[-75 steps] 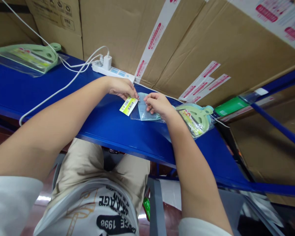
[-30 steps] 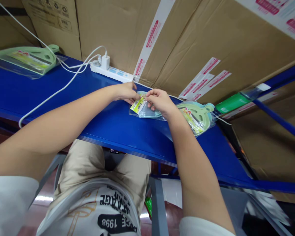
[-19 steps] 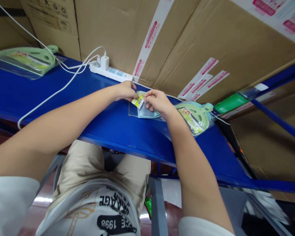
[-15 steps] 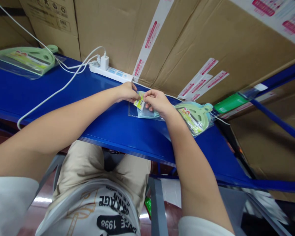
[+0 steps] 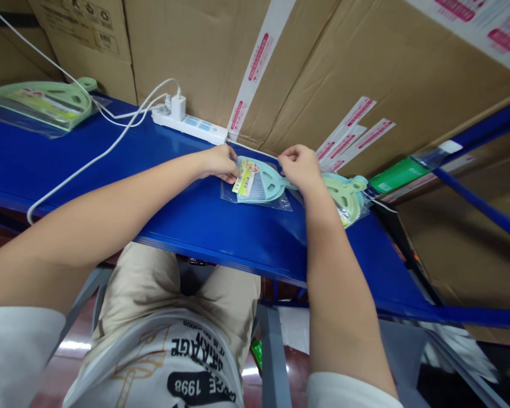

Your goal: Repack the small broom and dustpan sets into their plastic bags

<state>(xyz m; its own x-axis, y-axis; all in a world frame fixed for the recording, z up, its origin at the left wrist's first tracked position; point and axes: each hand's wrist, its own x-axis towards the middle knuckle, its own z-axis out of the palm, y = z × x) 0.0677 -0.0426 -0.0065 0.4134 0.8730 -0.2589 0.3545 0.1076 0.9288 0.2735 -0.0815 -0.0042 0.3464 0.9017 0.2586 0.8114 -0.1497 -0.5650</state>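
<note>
**"What have you got at the centre of the feed?"**

"I see a pale green plastic piece point(image 5: 266, 181) with a slotted head, comb-like teeth and a handle pointing right. It lies flat on or in a clear plastic bag point(image 5: 233, 195), though I can't tell which from here. A yellow label card point(image 5: 245, 177) sits over its left end. All of this is on the blue steel shelf point(image 5: 221, 238), near its back edge."

**"And the hands?"**

"The left hand point(image 5: 219, 163) is beside the yellow label card, with its fingers bunched and closed on the bag's left edge, pinching it as far as I can see. The right hand point(image 5: 300, 167) is curled over the handle. I can't tell whether it's gripping or only touching."

**"What's around that on the shelf?"**

"Just right of the right hand, a second green piece point(image 5: 346, 198) lies in its own bag. Toward the shelf's far left end there's a third point(image 5: 40, 105), also bagged. Left of the hands, along the back edge, is a white power strip point(image 5: 187, 126) with a charger point(image 5: 178, 106) plugged in, and a white cable point(image 5: 89, 158) trails across the shelf. Behind the shelf stand cardboard boxes point(image 5: 195, 56) sealed with printed white tape point(image 5: 259, 71)."
</note>
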